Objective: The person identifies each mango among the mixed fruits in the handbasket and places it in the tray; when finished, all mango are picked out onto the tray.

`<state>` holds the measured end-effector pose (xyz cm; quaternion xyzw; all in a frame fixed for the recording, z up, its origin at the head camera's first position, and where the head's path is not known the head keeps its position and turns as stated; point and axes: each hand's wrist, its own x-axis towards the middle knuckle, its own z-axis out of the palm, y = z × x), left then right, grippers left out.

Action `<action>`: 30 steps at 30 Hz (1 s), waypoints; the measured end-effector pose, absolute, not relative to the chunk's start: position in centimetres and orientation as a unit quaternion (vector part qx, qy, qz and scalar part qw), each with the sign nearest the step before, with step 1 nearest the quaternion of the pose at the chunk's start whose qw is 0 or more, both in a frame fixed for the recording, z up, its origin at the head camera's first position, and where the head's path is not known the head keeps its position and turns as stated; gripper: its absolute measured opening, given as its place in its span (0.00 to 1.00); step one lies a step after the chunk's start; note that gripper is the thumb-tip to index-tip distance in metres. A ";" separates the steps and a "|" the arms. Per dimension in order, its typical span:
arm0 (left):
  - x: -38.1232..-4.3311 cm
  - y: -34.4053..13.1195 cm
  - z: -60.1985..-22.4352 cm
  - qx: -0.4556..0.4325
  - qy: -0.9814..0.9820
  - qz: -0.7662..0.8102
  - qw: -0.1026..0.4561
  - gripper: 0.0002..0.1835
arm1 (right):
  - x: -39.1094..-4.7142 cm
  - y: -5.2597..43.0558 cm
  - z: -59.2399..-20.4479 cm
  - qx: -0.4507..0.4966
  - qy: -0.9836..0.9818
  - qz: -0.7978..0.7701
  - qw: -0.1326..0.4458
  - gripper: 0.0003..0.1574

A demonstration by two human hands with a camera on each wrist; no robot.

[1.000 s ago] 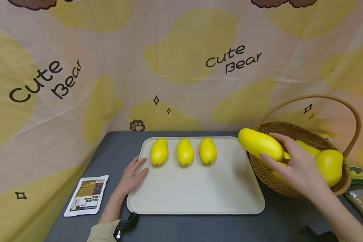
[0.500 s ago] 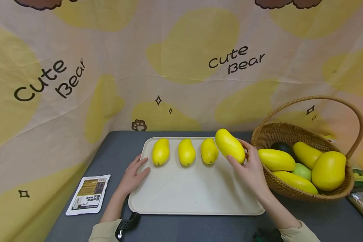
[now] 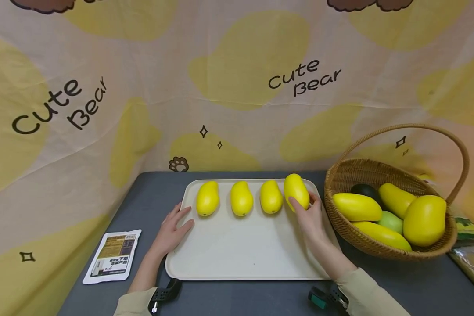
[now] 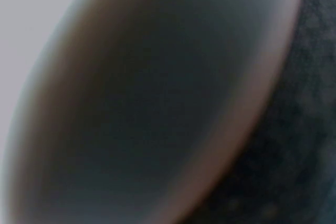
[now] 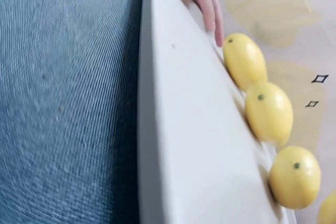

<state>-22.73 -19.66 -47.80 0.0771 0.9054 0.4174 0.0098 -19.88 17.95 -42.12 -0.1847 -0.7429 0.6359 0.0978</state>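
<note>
My right hand [image 3: 311, 221] holds a yellow mango [image 3: 295, 189] between thumb and fingers, at the back right of a cream tray [image 3: 237, 250]. To its left, three more mangoes lie in a row along the tray's back: a left one [image 3: 207, 198], a middle one [image 3: 242, 199] and a right one [image 3: 271, 196]. The left hand [image 3: 173, 230] rests on the tray's left rim with its fingers extended. In the right wrist view, that hand's fingers [image 5: 209, 9] lie beside the nearest mango [image 5: 245, 61]. The left wrist view is too blurred to read.
A wicker basket [image 3: 332, 175] with a tall handle stands right of the tray. In it lie several yellow mangoes, a green fruit [image 3: 390, 222] and a dark one [image 3: 366, 191]. A white packet [image 3: 112, 256] lies at left, and more packages [image 3: 472, 256] sit at far right.
My right hand has carried the mango left from over the basket and lowered it at the right end of the row. The left hand has stayed on the tray's rim.
</note>
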 end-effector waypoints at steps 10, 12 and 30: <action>-22.5 -19.6 -47.6 0.078 0.904 0.419 0.003 0.30 | -21.9 18.1 -44.0 -0.217 -0.776 0.577 0.137 0.51; -22.4 -19.5 -47.5 0.078 0.904 0.421 0.004 0.30 | -22.2 18.3 -44.1 -0.220 -0.782 0.567 0.138 0.51; -22.3 -19.5 -47.2 0.077 0.905 0.419 0.017 0.29 | -22.9 18.9 -44.8 -0.230 -0.792 0.551 0.125 0.52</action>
